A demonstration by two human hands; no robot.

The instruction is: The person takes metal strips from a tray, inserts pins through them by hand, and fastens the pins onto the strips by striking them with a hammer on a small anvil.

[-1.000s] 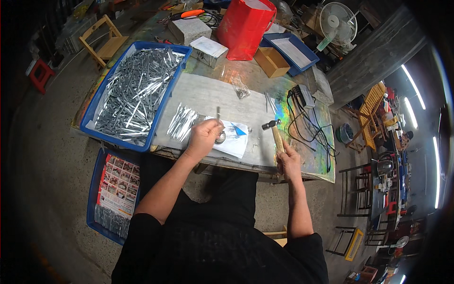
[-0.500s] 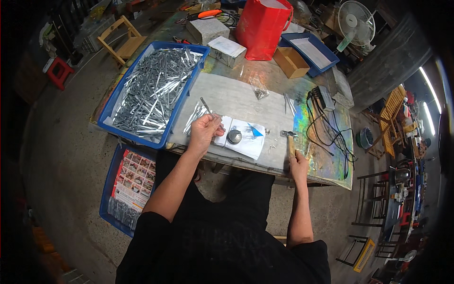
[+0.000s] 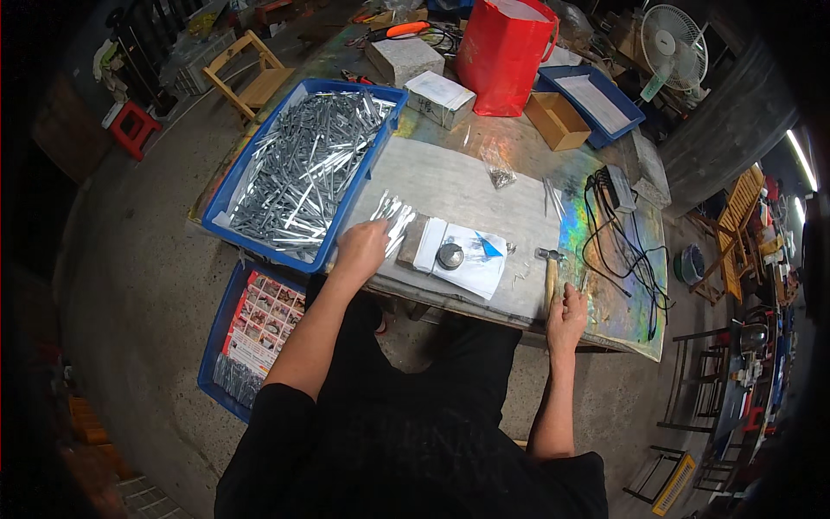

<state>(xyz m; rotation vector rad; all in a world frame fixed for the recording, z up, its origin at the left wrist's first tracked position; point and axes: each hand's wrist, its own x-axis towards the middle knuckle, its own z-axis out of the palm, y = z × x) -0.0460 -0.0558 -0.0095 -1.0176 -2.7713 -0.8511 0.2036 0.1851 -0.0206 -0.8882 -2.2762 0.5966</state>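
Note:
My left hand (image 3: 363,249) is over the near-left edge of a small pile of flat grey metal strips (image 3: 396,218). Its fingertips are partly hidden, so I cannot tell whether it holds a strip. To the right lies a block padded with white paper (image 3: 475,275), and a round dark metal piece (image 3: 450,256) sits on it with a blue scrap (image 3: 488,246) beside. A hammer (image 3: 552,275) with a wooden handle lies near the table's front edge. My right hand (image 3: 567,320) is open just right of its handle, fingers stretched out.
A blue tray (image 3: 333,232) heaped with metal strips stands at the left; another blue bin (image 3: 213,346) is below it. Black cables (image 3: 609,251) coil at the right. Further back are a small plastic bag (image 3: 499,169), a red bag (image 3: 501,60) and an open cardboard box (image 3: 553,125).
My left hand moved left from the padded block to the strip pile; the strip that stuck up from it no longer shows. My right hand let go of the hammer. The whole view shifted slightly.

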